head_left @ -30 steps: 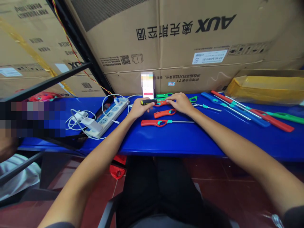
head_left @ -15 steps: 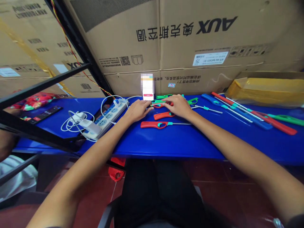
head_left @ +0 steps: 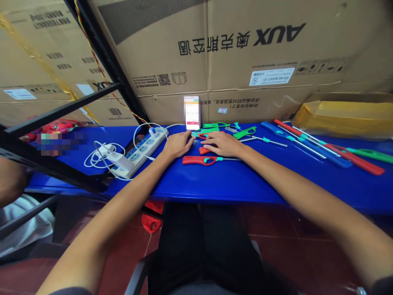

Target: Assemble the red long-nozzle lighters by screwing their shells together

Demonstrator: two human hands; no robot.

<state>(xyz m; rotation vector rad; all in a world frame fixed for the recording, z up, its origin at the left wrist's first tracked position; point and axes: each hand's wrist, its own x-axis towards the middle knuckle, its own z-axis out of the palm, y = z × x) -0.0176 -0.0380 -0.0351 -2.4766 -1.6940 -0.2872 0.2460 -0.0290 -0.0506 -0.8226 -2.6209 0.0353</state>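
My left hand [head_left: 178,145] is at the back of the blue table, thumb and fingertips close together. Whatever is between them is too small to make out. Just right of those fingertips lie a green lighter handle [head_left: 211,130] and a thin metal rod. My right hand [head_left: 224,144] reaches over the lighters with its fingers stretched out and apart. Under it shows part of an orange-red lighter handle [head_left: 203,150]. Nearer to me lies a red long-necked lighter [head_left: 199,160], its tip hidden by my right forearm. Green lighters [head_left: 245,132] lie behind and beside my right hand.
A phone [head_left: 192,114] leans against a large cardboard box [head_left: 233,69]. Left stand a power strip [head_left: 143,149] with white cables and a black metal frame [head_left: 61,108]. Several blue, red and green lighters [head_left: 334,147] lie right, near a taped carton [head_left: 344,119]. Another person's arm [head_left: 10,180] shows at far left.
My right hand has lowered slightly toward me and left, and its fingers have opened from the red piece held between both hands. My left hand stays nearly in place. The view has shifted slightly.
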